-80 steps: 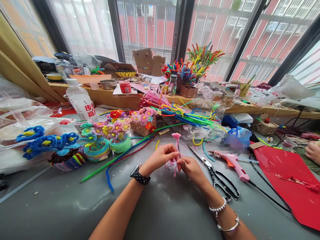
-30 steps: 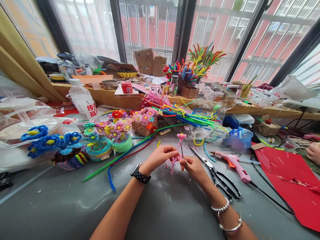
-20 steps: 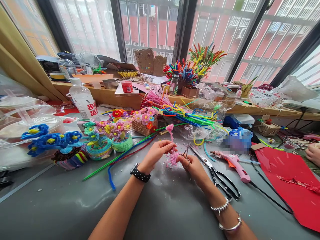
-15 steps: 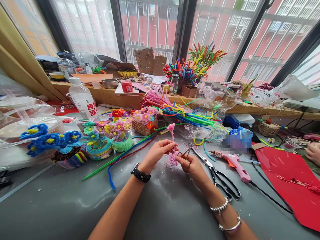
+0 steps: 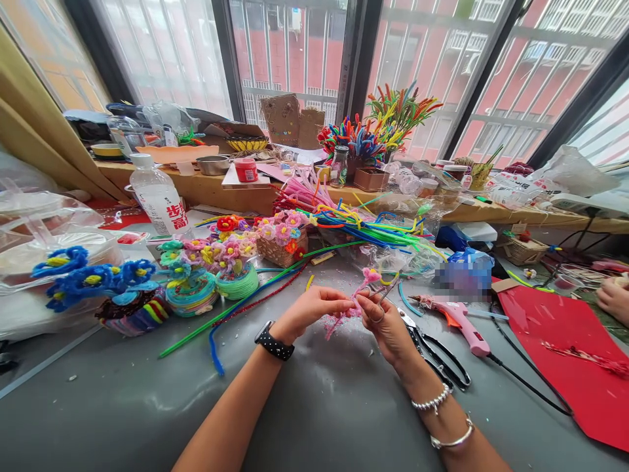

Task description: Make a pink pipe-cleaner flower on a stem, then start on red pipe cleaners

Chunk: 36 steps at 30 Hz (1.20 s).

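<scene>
A pink pipe-cleaner flower [image 5: 372,275] with a yellow centre tilts up and to the right between my hands. My left hand [image 5: 314,314] is closed, thumb and fingertips pinching its fuzzy stem. My right hand [image 5: 386,328] is closed around small scissors [image 5: 392,286], whose blades point up and to the right behind the flower head. Its thumb and forefinger also meet at the stem, close to the left fingertips. Pink fuzz clippings [image 5: 333,326] lie on the grey table [image 5: 295,413] beneath. Large black-handled scissors [image 5: 445,354] rest by my right wrist, partly hidden by the hand.
Potted pipe-cleaner flowers [image 5: 189,282] stand at the left by a water bottle [image 5: 160,196]. Loose pipe cleaners [image 5: 363,226] pile up behind. A pink glue gun [image 5: 462,324] with its cord and a red sheet [image 5: 555,354] lie right, where another person's hand [image 5: 614,300] shows.
The flower has gone from upright to tilted rightward, and its yellow centre now shows. My right hand has risen to the stem beside the left fingertips, the small scissors turning rightward.
</scene>
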{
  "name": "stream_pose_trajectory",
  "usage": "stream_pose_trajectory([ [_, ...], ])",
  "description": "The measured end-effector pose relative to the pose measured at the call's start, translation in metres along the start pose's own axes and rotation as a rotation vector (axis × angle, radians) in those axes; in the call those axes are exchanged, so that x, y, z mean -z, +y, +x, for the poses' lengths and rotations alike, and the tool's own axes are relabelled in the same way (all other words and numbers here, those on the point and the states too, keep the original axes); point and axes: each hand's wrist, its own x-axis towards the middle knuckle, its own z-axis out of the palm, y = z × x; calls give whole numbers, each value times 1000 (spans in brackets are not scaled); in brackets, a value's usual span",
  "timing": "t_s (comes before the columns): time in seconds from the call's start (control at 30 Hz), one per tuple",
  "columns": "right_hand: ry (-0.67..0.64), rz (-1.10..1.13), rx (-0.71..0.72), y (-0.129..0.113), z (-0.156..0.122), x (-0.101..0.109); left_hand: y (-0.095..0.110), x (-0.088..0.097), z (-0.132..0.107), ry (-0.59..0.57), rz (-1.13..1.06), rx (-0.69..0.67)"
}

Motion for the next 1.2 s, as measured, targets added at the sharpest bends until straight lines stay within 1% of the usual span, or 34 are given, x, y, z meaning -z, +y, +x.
stream_pose_trajectory([
  [0.07,13,0,-8,0,0,0,-1,0,1,-24,19,0],
  [0.2,7,1,19,1,1,-1,-2,-1,2,-14,53,-9],
  [0.37,154,45,128,0,3,-1,-1,-1,1,-3,119,-19],
  [0.47,222,106,168,-2,4,1,-2,-1,3,29,159,-24],
  [0.6,315,124,201,-3,6,3,-5,0,5,110,318,-23],
  [0.73,395,98,276,-6,8,8,-11,3,7,141,527,-25],
  [0.8,425,111,311,-8,10,12,-15,5,8,212,637,-33],
  [0.87,440,124,319,-10,11,15,-17,7,8,331,692,-75],
  [0.93,427,119,296,-9,12,16,-16,7,8,422,652,-146],
  [0.97,410,112,278,-8,12,15,-15,6,8,430,610,-184],
  [1.0,393,102,259,-7,12,14,-14,4,8,412,572,-217],
  [1.07,359,78,233,-4,10,9,-10,-1,8,325,526,-258],
  [1.13,332,43,234,-2,7,4,-8,-6,7,226,511,-250],
  [1.2,301,9,243,-2,4,2,-7,-10,7,153,478,-200],
])
